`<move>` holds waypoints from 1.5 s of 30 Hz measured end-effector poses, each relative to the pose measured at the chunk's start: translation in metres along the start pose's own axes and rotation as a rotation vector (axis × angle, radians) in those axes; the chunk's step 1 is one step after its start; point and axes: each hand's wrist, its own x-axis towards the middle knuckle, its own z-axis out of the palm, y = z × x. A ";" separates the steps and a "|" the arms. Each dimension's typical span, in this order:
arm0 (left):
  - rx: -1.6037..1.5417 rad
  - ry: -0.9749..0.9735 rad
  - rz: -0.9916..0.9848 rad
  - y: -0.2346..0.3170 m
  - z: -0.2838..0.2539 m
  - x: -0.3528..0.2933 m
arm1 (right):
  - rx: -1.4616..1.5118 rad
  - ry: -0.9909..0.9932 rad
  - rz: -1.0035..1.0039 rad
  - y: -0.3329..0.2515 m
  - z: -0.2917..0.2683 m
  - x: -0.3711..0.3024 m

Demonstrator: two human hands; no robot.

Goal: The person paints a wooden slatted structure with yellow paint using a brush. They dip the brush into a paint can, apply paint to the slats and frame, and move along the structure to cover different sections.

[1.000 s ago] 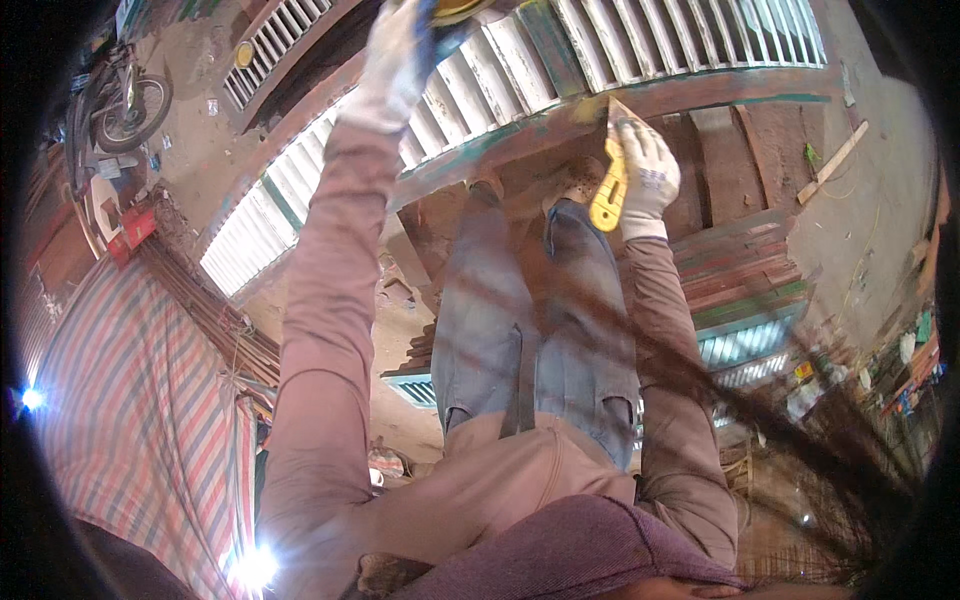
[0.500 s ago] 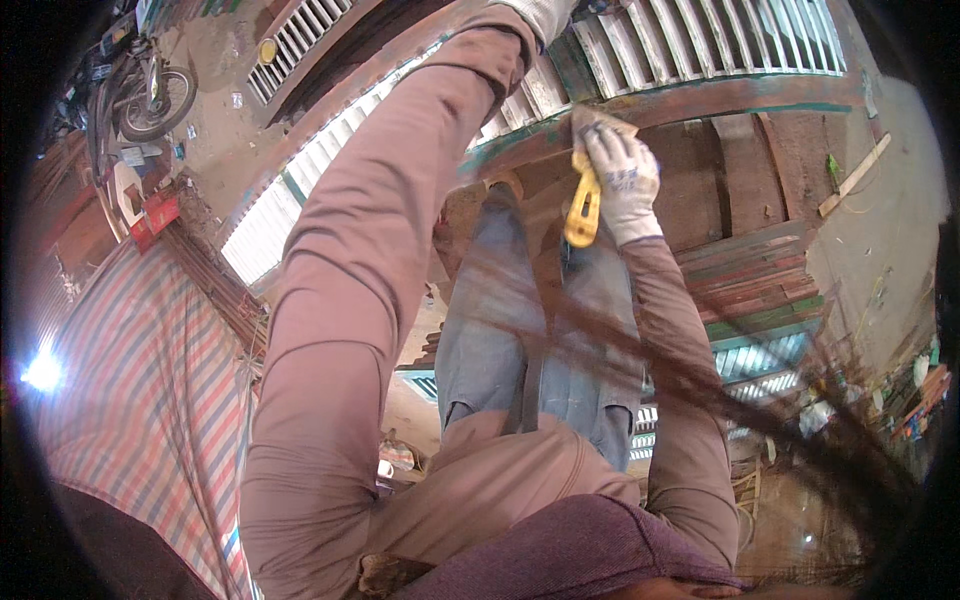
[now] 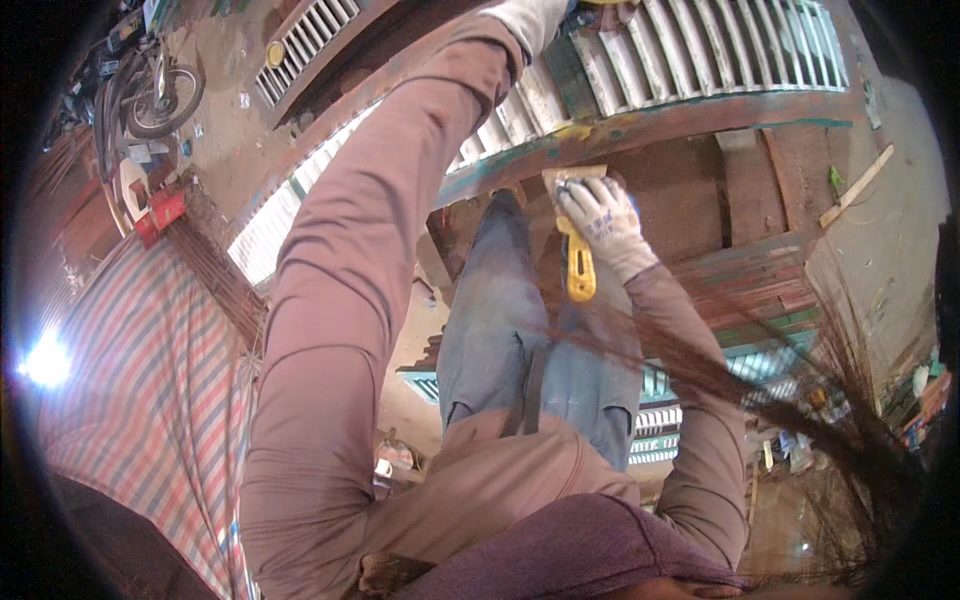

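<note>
In my right hand [image 3: 603,212], white-gloved, is a putty knife [image 3: 580,270] with a yellow handle; the fingers wrap round it near its broad blade. The blade is just short of the brown rail of a large slatted panel [image 3: 690,120], which has white slats and patches of green and yellow paint. My left hand [image 3: 537,22], also gloved, reaches to the panel's far side at the top edge of the view. Its fingers are mostly cut off, so what it holds cannot be made out. A roundish brown and yellow thing [image 3: 610,14] lies beside it.
Another slatted panel [image 3: 318,45] lies at the far left, near a motorbike wheel [image 3: 165,100]. A striped tarp [image 3: 150,370] hangs on the left. Stacked boards [image 3: 750,275] and a loose wood strip [image 3: 858,187] are at the right. Dark strands cross the lower right.
My right hand has drawn the putty knife back toward me, off the panel's rail. A yellow patch on the rail now shows. My left hand has hardly moved.
</note>
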 end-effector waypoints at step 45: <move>0.828 0.200 0.700 0.031 0.077 -0.027 | 0.944 0.709 0.987 0.077 -0.127 -0.079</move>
